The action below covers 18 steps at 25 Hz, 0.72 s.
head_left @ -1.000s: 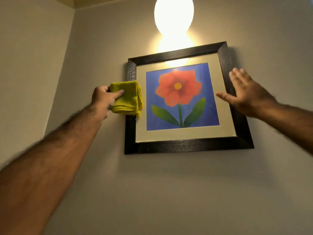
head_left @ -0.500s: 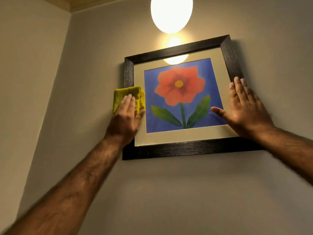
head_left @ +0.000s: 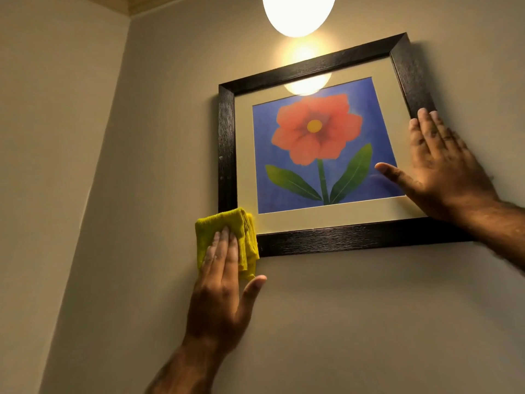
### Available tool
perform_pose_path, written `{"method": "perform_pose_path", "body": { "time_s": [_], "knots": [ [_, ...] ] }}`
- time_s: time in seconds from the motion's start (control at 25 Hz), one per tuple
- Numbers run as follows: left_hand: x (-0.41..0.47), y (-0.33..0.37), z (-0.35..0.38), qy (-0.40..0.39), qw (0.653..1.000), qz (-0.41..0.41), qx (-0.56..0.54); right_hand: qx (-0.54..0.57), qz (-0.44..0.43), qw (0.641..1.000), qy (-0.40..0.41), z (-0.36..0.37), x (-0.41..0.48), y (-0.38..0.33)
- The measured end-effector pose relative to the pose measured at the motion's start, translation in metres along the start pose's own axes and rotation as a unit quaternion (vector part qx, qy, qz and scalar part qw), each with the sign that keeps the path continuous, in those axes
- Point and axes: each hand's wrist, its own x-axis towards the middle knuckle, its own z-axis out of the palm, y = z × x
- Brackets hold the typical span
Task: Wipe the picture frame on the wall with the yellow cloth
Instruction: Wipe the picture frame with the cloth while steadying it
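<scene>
A left hand [head_left: 220, 282] pressed a folded yellow cloth [head_left: 227, 240] flat-fingered over the black picture frame [head_left: 355, 240]'s lower-left corner, while the right hand [head_left: 443, 169], fingers spread, apparently steadied its right side against the wall [head_left: 369, 322]

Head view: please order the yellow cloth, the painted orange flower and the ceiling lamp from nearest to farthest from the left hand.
From the left hand:
1. Yellow cloth, under its fingers at the frame's lower left corner.
2. Orange flower, up and right, mid-picture.
3. Lamp, top of view, above the picture frame.
</scene>
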Motion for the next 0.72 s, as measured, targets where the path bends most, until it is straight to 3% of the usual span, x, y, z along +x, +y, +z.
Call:
{"method": "perform_pose_path", "body": {
  "time_s": [0.2, 0.48, 0.6, 0.72],
  "knots": [
    [0.081, -0.012, -0.011, 0.005, 0.999, 0.022, -0.032, -0.002, -0.003, 1.0, 0.008, 0.003, 0.0, 0.002],
    [0.27, -0.03, -0.026, -0.037, 0.998, -0.05, -0.023, -0.012, -0.002, 1.0, 0.019, 0.007, 0.002, 0.005],
    [0.254, -0.028, -0.023, -0.029, 0.998, -0.041, -0.023, -0.013, -0.007, 1.0, 0.022, 0.008, 0.003, 0.004],
    [0.18, -0.027, -0.016, -0.02, 0.999, -0.008, -0.044, -0.01, -0.006, 1.0, 0.028, 0.008, 0.002, 0.005]
  ]
}}
